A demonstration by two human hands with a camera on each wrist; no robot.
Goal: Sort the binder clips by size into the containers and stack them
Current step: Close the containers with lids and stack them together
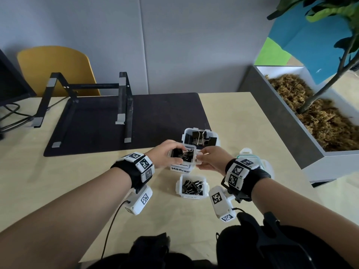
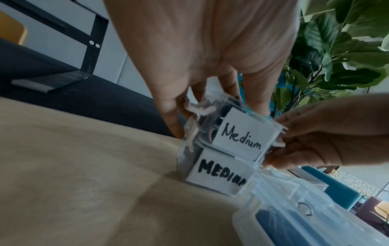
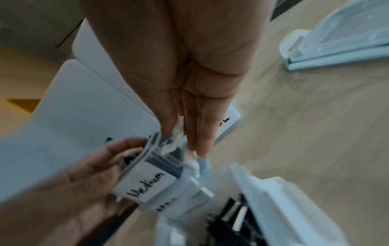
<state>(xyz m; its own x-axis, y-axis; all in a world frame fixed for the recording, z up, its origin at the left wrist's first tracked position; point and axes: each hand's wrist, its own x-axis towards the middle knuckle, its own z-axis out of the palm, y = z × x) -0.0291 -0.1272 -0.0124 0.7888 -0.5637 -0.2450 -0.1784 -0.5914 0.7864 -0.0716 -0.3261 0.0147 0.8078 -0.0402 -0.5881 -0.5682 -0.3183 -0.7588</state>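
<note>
Two clear containers labelled Medium are stacked on the table. The upper medium container (image 1: 183,155) is open at the top with black binder clips inside and sits on the lower medium container (image 1: 179,169). My left hand (image 1: 175,153) grips the upper one's left side, thumb low and fingers over the far rim (image 2: 214,116). My right hand (image 1: 200,160) pinches its right edge by the white latch (image 3: 185,141). An open small container (image 1: 192,186) of small clips stands nearest me. The large container (image 1: 200,137) with big clips stands behind the stack.
Clear lids (image 1: 250,154) lie stacked right of my right hand. A black mat (image 1: 116,123) with a black laptop stand (image 1: 87,101) fills the table's far left. A white planter (image 1: 310,123) runs along the right edge. A yellow chair (image 1: 56,68) stands behind the table.
</note>
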